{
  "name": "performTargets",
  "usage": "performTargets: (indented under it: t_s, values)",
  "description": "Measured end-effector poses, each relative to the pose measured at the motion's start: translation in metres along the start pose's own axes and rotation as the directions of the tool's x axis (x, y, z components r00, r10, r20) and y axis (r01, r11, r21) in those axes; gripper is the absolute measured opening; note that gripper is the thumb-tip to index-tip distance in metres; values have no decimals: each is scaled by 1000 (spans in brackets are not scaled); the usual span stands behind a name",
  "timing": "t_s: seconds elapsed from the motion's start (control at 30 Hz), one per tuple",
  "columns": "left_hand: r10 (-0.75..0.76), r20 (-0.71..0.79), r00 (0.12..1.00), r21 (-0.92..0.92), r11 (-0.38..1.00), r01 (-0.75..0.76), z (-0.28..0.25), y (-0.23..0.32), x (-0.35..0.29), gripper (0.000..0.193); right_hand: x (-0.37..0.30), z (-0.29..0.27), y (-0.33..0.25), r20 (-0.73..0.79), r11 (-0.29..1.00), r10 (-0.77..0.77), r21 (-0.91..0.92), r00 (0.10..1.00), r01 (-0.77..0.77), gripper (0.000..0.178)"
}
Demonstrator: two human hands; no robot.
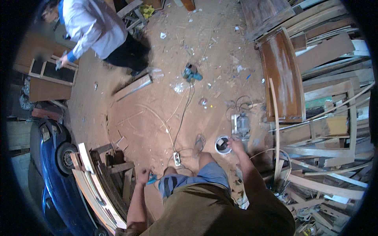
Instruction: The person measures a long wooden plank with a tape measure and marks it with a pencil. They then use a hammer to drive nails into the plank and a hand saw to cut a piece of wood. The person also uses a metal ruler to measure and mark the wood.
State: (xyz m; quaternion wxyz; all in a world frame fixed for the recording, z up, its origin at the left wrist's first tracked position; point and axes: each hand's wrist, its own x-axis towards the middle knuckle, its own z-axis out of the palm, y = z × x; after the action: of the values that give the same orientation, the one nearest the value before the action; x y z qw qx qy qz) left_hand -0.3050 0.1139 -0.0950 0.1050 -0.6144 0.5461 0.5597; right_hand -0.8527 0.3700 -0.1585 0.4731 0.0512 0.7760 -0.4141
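— Two hands are seen over the sawdust floor; what is held by each?

— A small white bucket (223,144) is gripped at its rim by the right hand (235,144), with the fingers closed over the edge. The bucket is seen just beside the grey electric motor (241,125), on the side nearer the person's sandalled foot (199,142).

— And the left hand (143,177)?

— It is clenched around a small teal tool (152,180) (its kind cannot be told), well apart from the bucket, close to stacked wooden boards (98,185).

— What else is seen around the bucket?

— A white power strip (177,158) lies near it. Farther beyond, a teal power tool (191,72) rests on the floor, and another person (94,27) is bent over a framed panel (53,70).
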Motion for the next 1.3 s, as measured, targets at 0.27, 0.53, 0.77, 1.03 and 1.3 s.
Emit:
performTargets:
  t_s: [0.27, 0.53, 0.77, 1.03, 1.3]
  values:
    - [130, -85, 988, -143, 980, -141, 37, 300, 134, 41, 46, -86, -162, -146, 977, -169, 105, 975, 185, 34]
    - [-235, 134, 963, 7, 972, 236, 81, 365, 333, 44, 194, -166, -272, -241, 920, -141, 327, 960, 218, 26]
    - [130, 47, 990, -290, 951, -111, 93, 619, 453, 38, 380, -258, -252, -217, 958, 230, 220, 949, -182, 38]
    - [329, -265, 907, -298, 866, -401, 0, 892, 453, 33, 557, -219, -485, -61, 966, 228, 137, 972, -219, 46]
    - [258, -195, 946, -423, 849, -318, -13, 1049, 638, 34, 872, -185, -694, 178, 844, -379, -336, 908, 419, 40]
